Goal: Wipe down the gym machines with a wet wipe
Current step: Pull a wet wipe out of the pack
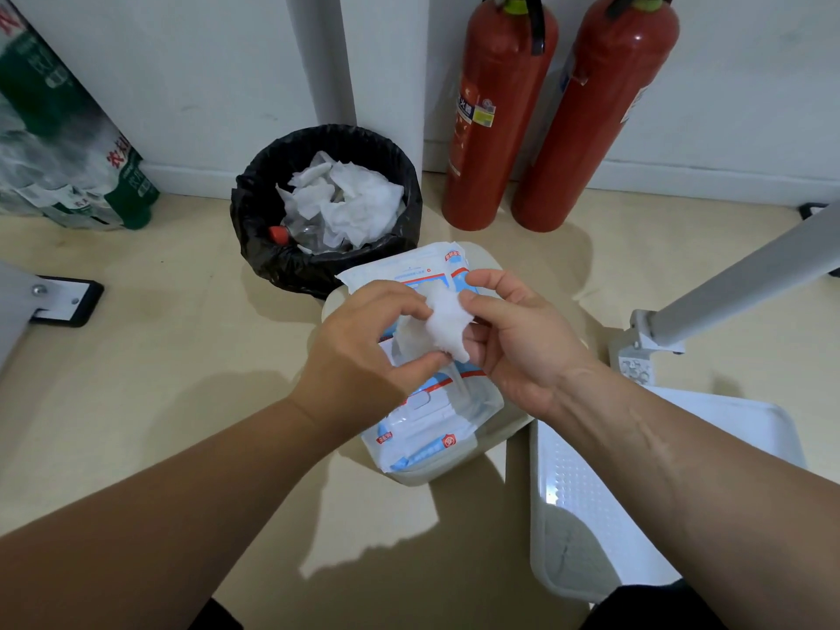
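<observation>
A white wet wipe (pixel 447 327) is bunched between both hands above the wipe packs. My left hand (pixel 363 352) pinches its lower edge with thumb and fingers. My right hand (pixel 518 338) pinches its upper part between thumb and forefinger. Below them, blue-and-white wet wipe packs (pixel 432 429) lie stacked on a pale stool or box (pixel 504 429). A grey machine frame tube (pixel 745 275) slants in from the right.
A black-lined bin (pixel 254 220) holding used wipes and a bottle stands behind the packs. Two red fire extinguishers (pixel 495 129) lean against the wall. A white plastic basket (pixel 586 516) sits at lower right. Wrapped water bottles (pixel 68 166) lie at left.
</observation>
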{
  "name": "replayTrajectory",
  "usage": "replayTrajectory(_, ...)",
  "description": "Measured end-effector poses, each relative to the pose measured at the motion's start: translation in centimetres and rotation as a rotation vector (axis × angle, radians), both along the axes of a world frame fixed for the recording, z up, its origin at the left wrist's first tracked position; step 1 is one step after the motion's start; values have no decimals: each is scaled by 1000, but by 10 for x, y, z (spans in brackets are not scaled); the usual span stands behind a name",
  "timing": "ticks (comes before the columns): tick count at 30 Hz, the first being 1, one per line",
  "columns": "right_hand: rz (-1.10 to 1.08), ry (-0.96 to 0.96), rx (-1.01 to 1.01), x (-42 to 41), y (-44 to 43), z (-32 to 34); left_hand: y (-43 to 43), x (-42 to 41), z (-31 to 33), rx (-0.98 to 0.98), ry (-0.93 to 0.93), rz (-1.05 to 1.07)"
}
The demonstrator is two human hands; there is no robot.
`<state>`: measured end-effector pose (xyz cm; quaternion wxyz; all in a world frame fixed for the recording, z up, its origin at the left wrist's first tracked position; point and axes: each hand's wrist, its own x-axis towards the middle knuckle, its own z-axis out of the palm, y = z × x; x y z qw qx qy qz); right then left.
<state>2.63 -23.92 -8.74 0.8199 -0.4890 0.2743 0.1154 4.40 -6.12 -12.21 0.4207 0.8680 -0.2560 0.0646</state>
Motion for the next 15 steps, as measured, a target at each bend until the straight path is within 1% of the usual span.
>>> replayTrajectory(2, 12, 1, 29, -1, 0, 0, -2, -1, 0, -1, -28, 26)
replayTrajectory(5, 26, 0, -2, -1, -2, -1, -6, -2, -3, -10, -211, 48)
replayTrajectory(7, 19, -4, -51, -1, -4, -3, -5, -1, -4, -15, -260, 76)
replayTrajectory(12, 14, -4, -231, -1, -8, -10, 1, 5, -1, 4, -193, 87)
replayTrajectory(15, 79, -32, -263, -2, -16, -9, 5, 9, 2, 31, -136, 51)
